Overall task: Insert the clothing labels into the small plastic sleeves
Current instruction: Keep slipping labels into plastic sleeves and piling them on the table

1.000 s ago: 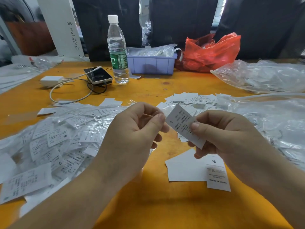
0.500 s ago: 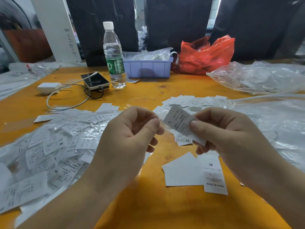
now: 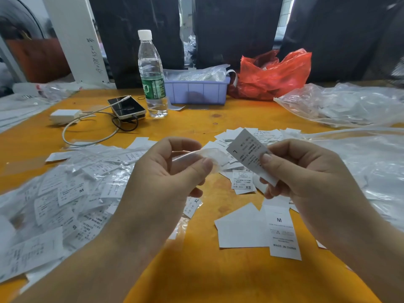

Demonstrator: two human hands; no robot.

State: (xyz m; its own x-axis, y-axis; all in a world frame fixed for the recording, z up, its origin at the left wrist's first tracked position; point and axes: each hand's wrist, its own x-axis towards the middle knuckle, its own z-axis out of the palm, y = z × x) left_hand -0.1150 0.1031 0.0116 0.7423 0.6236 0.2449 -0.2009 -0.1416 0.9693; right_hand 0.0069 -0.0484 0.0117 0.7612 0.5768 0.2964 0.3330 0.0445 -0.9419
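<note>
I've got my left hand point(image 3: 172, 171) up over the middle of the desk point(image 3: 196, 281), thumb and fingers pinching a small clear sleeve point(image 3: 207, 157). My right hand point(image 3: 306, 171) pinches a white label point(image 3: 249, 155) marked L, tilted, its corner just beside the sleeve's mouth. Below lie loose labels point(image 3: 282, 232), an M among them. Toward the left edge sits a heap of filled sleeves point(image 3: 65, 193). At the far edge: bottle point(image 3: 152, 75), phone point(image 3: 126, 107), blue bin point(image 3: 196, 91), red bag point(image 3: 273, 75).
</note>
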